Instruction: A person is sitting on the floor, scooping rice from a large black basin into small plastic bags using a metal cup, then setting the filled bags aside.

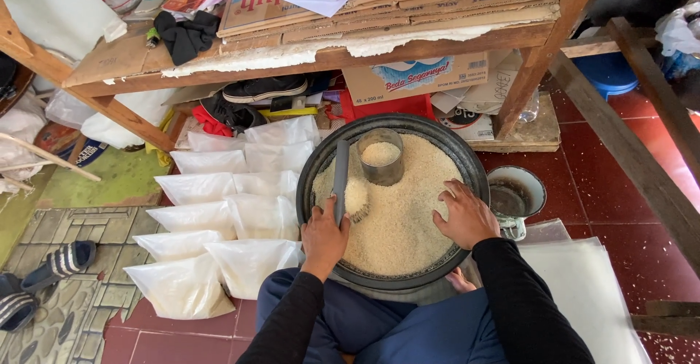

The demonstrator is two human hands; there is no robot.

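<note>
A wide black basin (467, 161) full of white rice sits on the floor in front of my knees. A clear measuring cup (380, 155) filled with rice stands upright in the rice near the far rim. My left hand (324, 237) grips a flat grey stick (340, 176) that points away from me, its far end beside the cup. A small heap of rice lies just right of the stick. My right hand (466, 214) rests on the rice by the basin's right rim, fingers curled, holding nothing I can see.
Several filled clear bags of rice (219, 222) lie in rows left of the basin. A white enamel mug (516, 196) stands to its right, by flat plastic sheets (583, 284). A wooden shelf (321, 58) with cardboard looms behind. Striped sandals (44, 276) lie far left.
</note>
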